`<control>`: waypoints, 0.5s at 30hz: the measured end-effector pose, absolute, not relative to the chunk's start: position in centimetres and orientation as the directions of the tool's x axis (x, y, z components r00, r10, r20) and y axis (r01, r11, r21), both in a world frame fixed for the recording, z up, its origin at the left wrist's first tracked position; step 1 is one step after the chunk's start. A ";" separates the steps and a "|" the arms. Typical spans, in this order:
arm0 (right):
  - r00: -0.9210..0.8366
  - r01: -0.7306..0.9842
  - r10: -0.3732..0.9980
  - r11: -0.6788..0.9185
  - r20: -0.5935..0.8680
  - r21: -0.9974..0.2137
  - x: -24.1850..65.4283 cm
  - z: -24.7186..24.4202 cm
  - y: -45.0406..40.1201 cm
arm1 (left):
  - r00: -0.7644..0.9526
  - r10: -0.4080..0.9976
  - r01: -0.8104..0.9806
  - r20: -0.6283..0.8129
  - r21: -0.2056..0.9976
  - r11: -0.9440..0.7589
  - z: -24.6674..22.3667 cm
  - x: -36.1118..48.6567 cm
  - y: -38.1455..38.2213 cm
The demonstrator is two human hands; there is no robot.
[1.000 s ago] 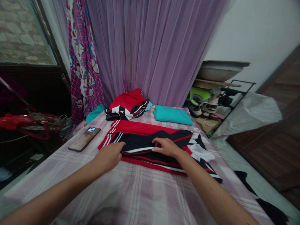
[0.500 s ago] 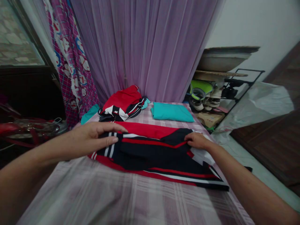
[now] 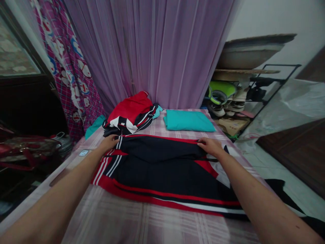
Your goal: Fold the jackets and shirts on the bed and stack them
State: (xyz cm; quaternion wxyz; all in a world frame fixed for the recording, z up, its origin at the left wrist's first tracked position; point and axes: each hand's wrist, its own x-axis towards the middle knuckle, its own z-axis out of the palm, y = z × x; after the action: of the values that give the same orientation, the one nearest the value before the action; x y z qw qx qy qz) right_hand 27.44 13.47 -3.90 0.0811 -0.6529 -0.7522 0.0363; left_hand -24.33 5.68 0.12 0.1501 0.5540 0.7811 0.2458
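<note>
A navy and red sports jacket (image 3: 162, 173) with white stripes lies spread lengthwise across the bed. Its ribbed, striped ends are at the left, and a dark part hangs past the bed's right edge. At the far left corner, my left hand (image 3: 111, 142) pinches the striped cuff of the sleeve laid along the jacket's far side. My right hand (image 3: 210, 146) grips the far edge of that sleeve farther right, fingers closed on the cloth. Between the hands the far edge runs nearly straight. My right forearm covers part of the jacket's white and red right end.
Behind the jacket, a heap of red and navy clothes (image 3: 132, 110) lies left of a folded turquoise cloth (image 3: 189, 120). A phone (image 3: 83, 153) rests by my left forearm. Purple curtains (image 3: 152, 51) hang at the back; a rack with shoes (image 3: 237, 103) stands right.
My left hand has moved to the far left corner and closed on the cuff. The far red side is now covered by navy cloth, and the jacket lies wider. The view has shifted slightly.
</note>
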 end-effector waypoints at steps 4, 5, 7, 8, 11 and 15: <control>-0.117 0.977 0.989 0.131 0.088 -0.171 28.7 -3.7 14.5 | -0.375 0.926 0.809 0.043 0.503 0.304 0.1 -24.7 5.7; -0.102 0.977 0.991 0.117 0.088 -0.178 29.0 -3.4 14.7 | -0.366 0.929 0.817 0.046 0.493 0.298 0.4 -24.9 5.9; -0.067 0.982 0.996 0.078 0.067 -0.171 29.0 -2.9 14.7 | -0.357 0.933 0.836 0.047 0.461 0.297 0.9 -25.0 6.2; -0.050 0.986 0.997 0.058 0.054 -0.154 28.7 -2.6 14.6 | -0.364 0.931 0.844 0.043 0.438 0.310 1.0 -25.0 6.4; -0.043 0.994 0.993 0.053 0.109 -0.090 27.0 -2.1 13.4 | -0.384 0.922 0.871 0.048 0.351 0.344 0.9 -24.7 6.5; -0.259 0.948 0.932 0.296 0.255 -0.118 24.1 -1.8 11.2 | -0.210 0.937 0.967 0.281 0.202 0.156 0.7 -22.0 4.7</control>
State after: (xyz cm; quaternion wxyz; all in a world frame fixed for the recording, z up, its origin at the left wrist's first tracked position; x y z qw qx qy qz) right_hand 24.14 11.20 -1.84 0.1390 -0.5925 -0.7929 -0.0293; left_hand -22.02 4.66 0.72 -0.0445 0.6270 0.7590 0.1700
